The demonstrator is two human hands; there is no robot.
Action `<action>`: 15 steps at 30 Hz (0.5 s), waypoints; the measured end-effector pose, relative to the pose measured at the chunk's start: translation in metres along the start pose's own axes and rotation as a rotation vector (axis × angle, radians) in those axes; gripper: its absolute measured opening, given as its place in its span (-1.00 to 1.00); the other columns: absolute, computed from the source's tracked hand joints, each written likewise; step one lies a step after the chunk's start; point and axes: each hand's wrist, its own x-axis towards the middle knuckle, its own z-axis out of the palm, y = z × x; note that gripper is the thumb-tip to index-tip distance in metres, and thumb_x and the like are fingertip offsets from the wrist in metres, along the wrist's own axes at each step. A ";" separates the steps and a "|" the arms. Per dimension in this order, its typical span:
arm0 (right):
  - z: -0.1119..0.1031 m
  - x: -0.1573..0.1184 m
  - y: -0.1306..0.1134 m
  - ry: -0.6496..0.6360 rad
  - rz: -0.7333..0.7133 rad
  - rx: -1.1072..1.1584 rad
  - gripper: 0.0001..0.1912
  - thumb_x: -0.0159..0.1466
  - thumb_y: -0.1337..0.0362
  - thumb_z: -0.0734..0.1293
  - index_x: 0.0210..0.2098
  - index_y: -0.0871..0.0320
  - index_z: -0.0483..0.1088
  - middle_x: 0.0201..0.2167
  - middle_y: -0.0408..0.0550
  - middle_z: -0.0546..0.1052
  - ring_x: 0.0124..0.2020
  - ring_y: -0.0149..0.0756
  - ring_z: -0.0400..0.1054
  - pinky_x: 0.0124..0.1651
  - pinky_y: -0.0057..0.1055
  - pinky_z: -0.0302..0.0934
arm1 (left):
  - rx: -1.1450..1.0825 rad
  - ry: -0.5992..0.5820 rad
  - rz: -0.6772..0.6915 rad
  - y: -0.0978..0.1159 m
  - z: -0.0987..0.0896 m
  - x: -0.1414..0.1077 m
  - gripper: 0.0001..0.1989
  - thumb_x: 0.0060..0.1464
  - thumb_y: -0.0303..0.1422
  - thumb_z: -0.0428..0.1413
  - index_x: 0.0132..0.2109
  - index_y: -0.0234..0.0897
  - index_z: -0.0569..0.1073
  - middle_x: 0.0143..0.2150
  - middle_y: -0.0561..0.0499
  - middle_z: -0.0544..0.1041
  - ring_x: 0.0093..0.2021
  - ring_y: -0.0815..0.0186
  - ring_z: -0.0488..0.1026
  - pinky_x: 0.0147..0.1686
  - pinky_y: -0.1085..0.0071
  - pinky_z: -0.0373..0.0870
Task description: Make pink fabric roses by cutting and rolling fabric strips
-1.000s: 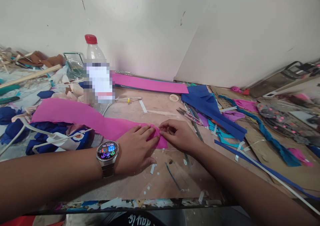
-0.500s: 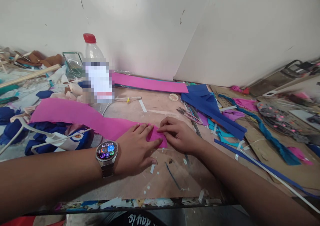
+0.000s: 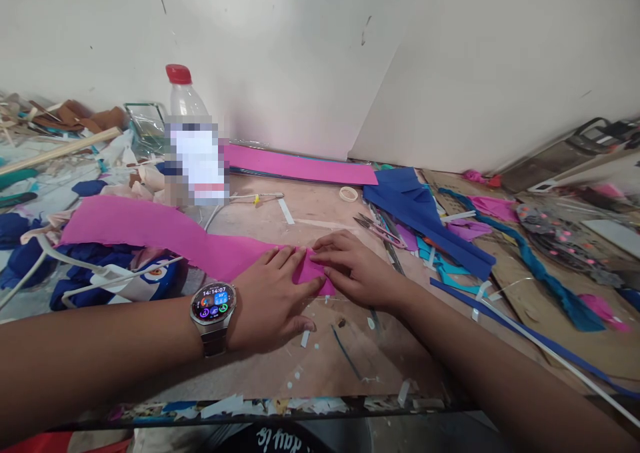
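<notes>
A long pink fabric strip runs across the work board from the left, with its right end under my hands. My left hand lies flat on that end, palm down, fingers spread and thumb on the bare board; a watch is on the wrist. My right hand reaches in from the right. Its fingertips rest on the strip's right end, slightly apart, close to my left fingertips. The fabric edge beneath them is partly hidden.
Behind are stacked pink strips, a phone against a bottle, and a tape ring. Thread snips and blue fabric lie to the right. A white cable crosses scraps at left.
My right fingers have uncurled from a closer bunch and now reach a little further left over the strip's end. My left hand and the strip look almost unmoved.
</notes>
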 end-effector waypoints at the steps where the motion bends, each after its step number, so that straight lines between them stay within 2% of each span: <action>1: 0.000 0.000 0.001 0.005 0.007 -0.004 -0.64 0.36 0.38 0.30 0.12 0.08 0.52 0.06 0.12 0.51 0.13 -0.06 0.35 0.25 0.01 0.24 | -0.001 -0.003 -0.003 0.000 0.000 0.000 -0.31 0.27 0.11 -0.04 0.41 -0.09 0.19 0.46 -0.35 0.13 0.45 -0.18 0.06 0.32 -0.15 0.05; 9: 0.000 0.000 0.003 0.008 0.014 -0.018 -0.60 0.35 0.41 0.30 0.14 0.05 0.50 0.05 0.11 0.51 0.11 -0.07 0.36 0.21 0.02 0.27 | -0.003 0.019 0.007 0.000 0.005 0.000 -0.29 0.26 0.12 -0.04 0.41 -0.11 0.20 0.48 -0.33 0.09 0.45 -0.20 0.04 0.31 -0.17 0.05; 15: -0.001 0.000 0.004 0.064 -0.005 -0.005 -0.63 0.32 0.45 0.29 0.06 0.09 0.54 0.00 0.09 0.54 0.06 -0.09 0.38 0.17 -0.01 0.30 | 0.016 0.000 0.011 0.001 0.002 0.001 -0.25 0.27 0.12 -0.07 0.42 -0.21 0.18 0.43 -0.33 0.19 0.39 -0.19 0.14 0.31 -0.16 0.08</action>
